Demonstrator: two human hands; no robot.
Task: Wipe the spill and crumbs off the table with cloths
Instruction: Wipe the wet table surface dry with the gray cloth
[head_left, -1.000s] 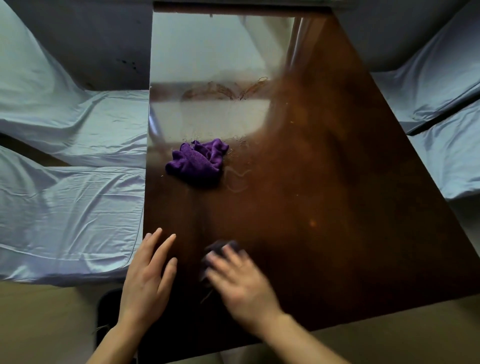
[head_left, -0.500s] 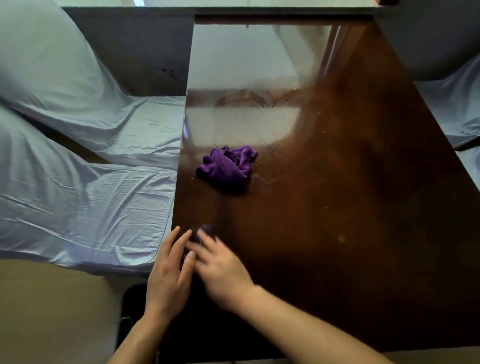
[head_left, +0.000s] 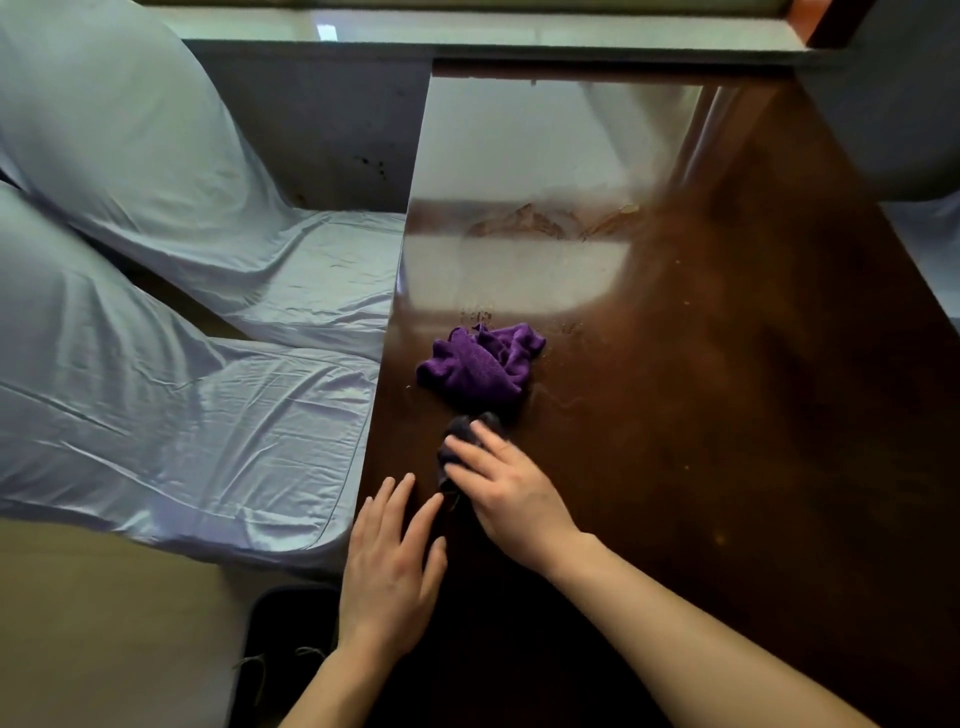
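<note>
while under right hand (head_left: 511, 499), dark cloth (head_left: 461, 429) lengthwise toward purple cloth (head_left: 480, 364)

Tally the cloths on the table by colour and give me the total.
Purple cloth: 1, crumpled and lying free on the table
Dark cloth: 1, pressed under the fingers of the right hand
Total: 2 cloths
</note>
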